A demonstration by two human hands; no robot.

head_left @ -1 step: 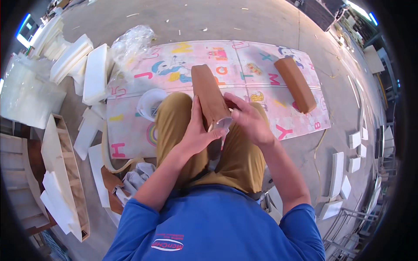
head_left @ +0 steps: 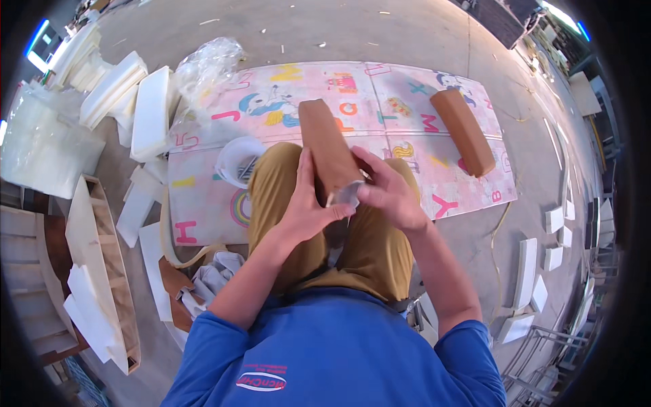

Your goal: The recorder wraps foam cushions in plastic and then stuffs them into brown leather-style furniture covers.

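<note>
Above my knees I hold a long block covered in brown leather-like material (head_left: 324, 139), tilted away from me. Its near end shows a loose flap of the cover's pale grey underside (head_left: 347, 195). My left hand (head_left: 306, 207) grips the block along its left side, thumb reaching across under the near end. On the other side, my right hand (head_left: 392, 193) pinches the cover's edge at the near right corner, fingers along the side. A second brown block (head_left: 463, 132) lies on the play mat (head_left: 271, 85) to the right.
A white bucket (head_left: 225, 163) with metal pieces inside stands by my left knee. White foam pieces (head_left: 150, 115) and crumpled clear plastic (head_left: 209, 64) lie at the left, near a wooden frame (head_left: 105, 271). Brown and grey scraps (head_left: 215, 275) sit by my left arm; white blocks (head_left: 525, 271) lie right.
My right thumb has shifted slightly down and left over the cover's edge at the near end. The view has moved a little; the block stays in both hands.
</note>
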